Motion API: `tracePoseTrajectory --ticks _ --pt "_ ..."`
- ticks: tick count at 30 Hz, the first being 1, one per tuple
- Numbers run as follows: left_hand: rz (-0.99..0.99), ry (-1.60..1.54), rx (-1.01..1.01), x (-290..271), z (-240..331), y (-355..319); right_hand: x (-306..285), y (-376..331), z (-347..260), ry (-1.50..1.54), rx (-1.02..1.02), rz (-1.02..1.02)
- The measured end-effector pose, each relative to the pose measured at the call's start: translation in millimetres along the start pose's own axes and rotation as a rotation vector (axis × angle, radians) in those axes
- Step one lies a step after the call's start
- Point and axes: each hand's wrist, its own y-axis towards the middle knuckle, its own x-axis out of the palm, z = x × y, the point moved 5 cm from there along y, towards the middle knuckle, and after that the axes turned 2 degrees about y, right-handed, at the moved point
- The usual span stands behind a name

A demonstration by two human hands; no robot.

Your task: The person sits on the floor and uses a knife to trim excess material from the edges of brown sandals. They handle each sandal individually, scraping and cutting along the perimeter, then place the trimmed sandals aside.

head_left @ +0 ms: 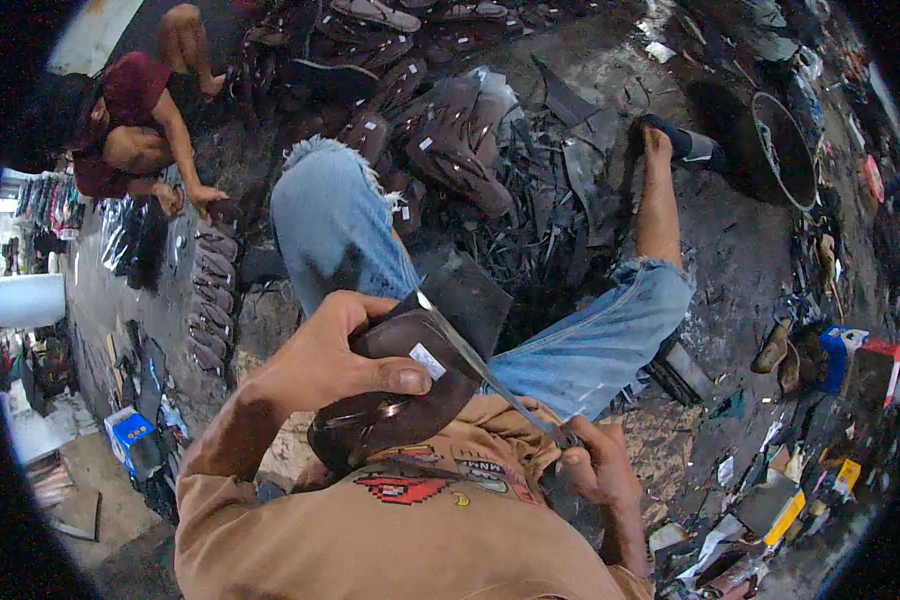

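Above my lap, my left hand (320, 345) grips a dark brown sandal (440, 345), its thumb lying on top near a white sticker (426, 361). A flat black sole sheet (475, 297) sticks out past the sandal's far edge. My right hand (600, 462) is closed round the handle of a long thin knife (510, 393). The blade slants up and to the left and lies along the edge between the sandal and the black sheet. My fingers hide most of the handle, and the left fingertips are out of sight under the sandal.
Black offcuts (500, 240) heap between my legs, with a pile of brown sandals (460, 150) beyond. At far left another person (135, 130) crouches, one hand at a row of sandals (213, 290). A round basin (760, 145) and scattered boxes (840, 360) lie to the right.
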Motion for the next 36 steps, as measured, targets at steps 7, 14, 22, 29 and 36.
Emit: tracePoseTrajectory --ticks 7,14,22,29,36 --pt "-0.256 0.137 0.014 19 -3 10 -4 16 14 0.021 0.106 -0.133" --pt "-0.53 0.378 0.244 45 -15 20 13 100 -25 0.214 -0.102 -0.237" --pt "0.511 -0.544 0.521 -71 13 30 -10 116 68 0.79 0.416 0.302" --pt "0.199 -0.937 0.327 46 -16 66 -4 74 18 0.656 0.058 0.484" --pt "0.148 -0.993 0.346 53 -32 64 45 7 12 0.213 0.195 0.175"
